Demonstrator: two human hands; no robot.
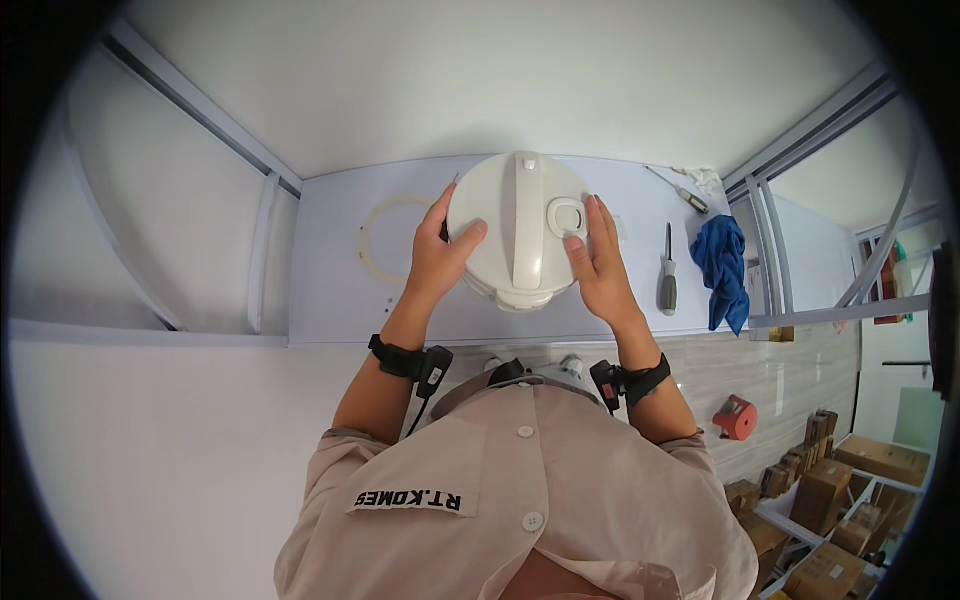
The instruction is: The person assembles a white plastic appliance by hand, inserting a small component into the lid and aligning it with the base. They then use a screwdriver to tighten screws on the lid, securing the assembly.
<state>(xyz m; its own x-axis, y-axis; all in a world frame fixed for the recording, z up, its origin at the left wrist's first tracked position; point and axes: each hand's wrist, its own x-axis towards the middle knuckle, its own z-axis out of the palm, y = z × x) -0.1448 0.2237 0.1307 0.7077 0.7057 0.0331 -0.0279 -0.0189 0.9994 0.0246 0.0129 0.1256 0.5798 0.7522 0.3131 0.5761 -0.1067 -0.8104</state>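
A round white cooker (pixel 515 225) with a lid handle running front to back stands on the pale table (pixel 330 300). My left hand (pixel 440 250) grips its left side, thumb on the lid and fingers round the wall. My right hand (pixel 600 265) lies flat against its right side, fingers apart beside the oval lid button. Both wrists wear black bands with small devices.
A translucent ring gasket (pixel 385 240) lies left of the cooker. To the right lie a grey-handled screwdriver (pixel 667 275), a second screwdriver (pixel 680 190) farther back and a blue cloth (pixel 725 265). Cardboard boxes (pixel 830 490) and a red object (pixel 735 417) sit on the floor at lower right.
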